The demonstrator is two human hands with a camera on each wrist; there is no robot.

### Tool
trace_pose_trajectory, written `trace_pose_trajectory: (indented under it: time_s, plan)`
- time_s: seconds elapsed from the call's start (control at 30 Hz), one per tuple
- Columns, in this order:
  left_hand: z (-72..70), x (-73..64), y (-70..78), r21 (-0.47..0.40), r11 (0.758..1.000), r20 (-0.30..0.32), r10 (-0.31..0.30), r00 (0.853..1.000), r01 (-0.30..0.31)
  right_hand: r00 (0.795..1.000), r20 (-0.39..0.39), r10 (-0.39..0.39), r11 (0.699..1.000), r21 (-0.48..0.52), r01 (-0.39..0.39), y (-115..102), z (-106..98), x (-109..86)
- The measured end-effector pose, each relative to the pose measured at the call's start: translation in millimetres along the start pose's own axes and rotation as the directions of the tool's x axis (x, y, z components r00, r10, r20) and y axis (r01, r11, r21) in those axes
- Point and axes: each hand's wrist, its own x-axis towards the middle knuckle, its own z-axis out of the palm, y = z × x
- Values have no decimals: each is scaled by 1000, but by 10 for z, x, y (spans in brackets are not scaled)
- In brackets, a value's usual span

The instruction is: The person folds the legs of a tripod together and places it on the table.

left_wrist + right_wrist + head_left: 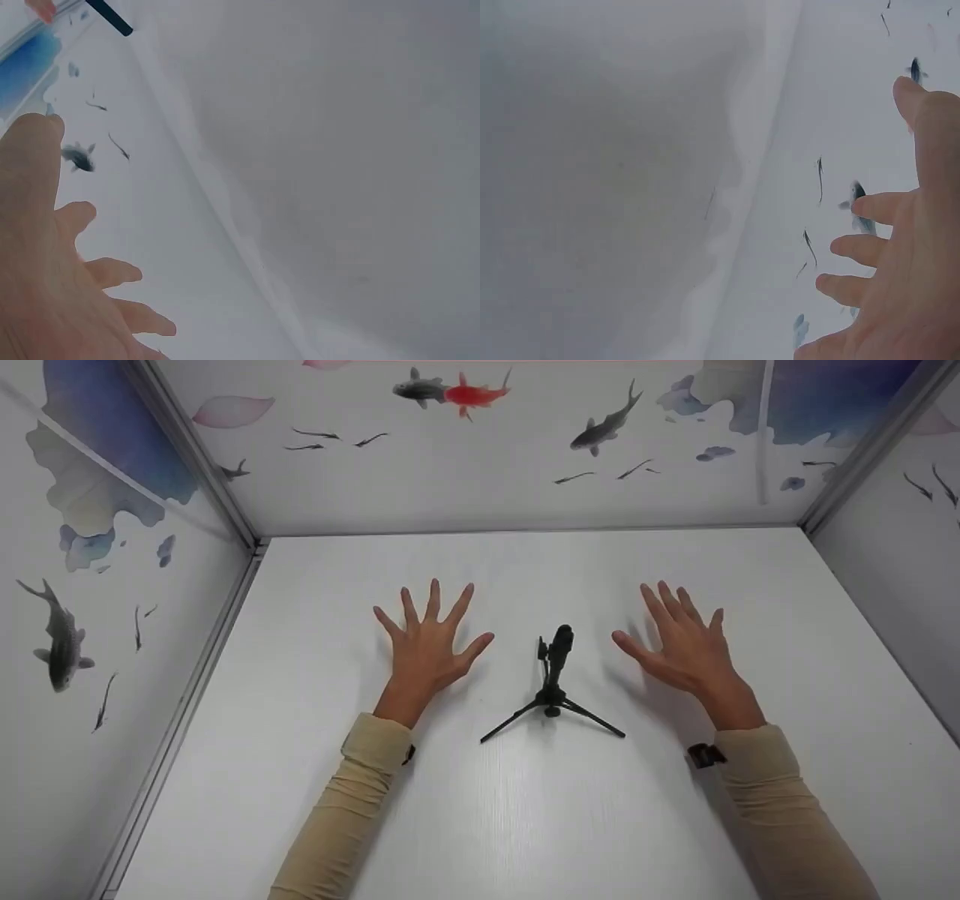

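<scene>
A small black tripod (553, 695) stands on the white table between my two hands, two of its legs spread toward me and its upright part topped by a dark rounded end. To its left is my left hand (426, 652), fingers straight and spread wide, holding nothing. My right hand (686, 652) is on the other side, also spread and holding nothing, apart from the tripod. In the left wrist view the left hand (52, 262) shows its spread fingers, with a dark leg end (112, 16) at the top. The right wrist view shows the right hand (900, 262) with fingers extended.
White panels printed with fish and blue watercolour shapes close in the table (525, 825): a back wall (510, 472), a left wall (90, 750) and a right wall (892, 555). Grey metal strips (217, 472) run along the corners.
</scene>
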Motion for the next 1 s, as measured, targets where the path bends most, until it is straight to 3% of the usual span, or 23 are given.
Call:
trace_pose_trajectory:
  time_s: [0.27,0.4,0.67,1.0]
  plan:
    - [-28,-29,38,-62,998,9,29,1000,-28,993,-108,-53,996,61,60,-85,20,-10]
    - [-37,-44,42,-142,989,12,33,999,-31,979,-187,-86,992,80,102,-136,20,-15]
    - [-31,-90,53,-345,937,-12,49,999,-50,932,-338,-132,977,117,180,-200,51,-45]
    - [-70,-142,170,-443,891,-36,95,995,-101,888,-430,-163,960,138,243,-320,34,-59]
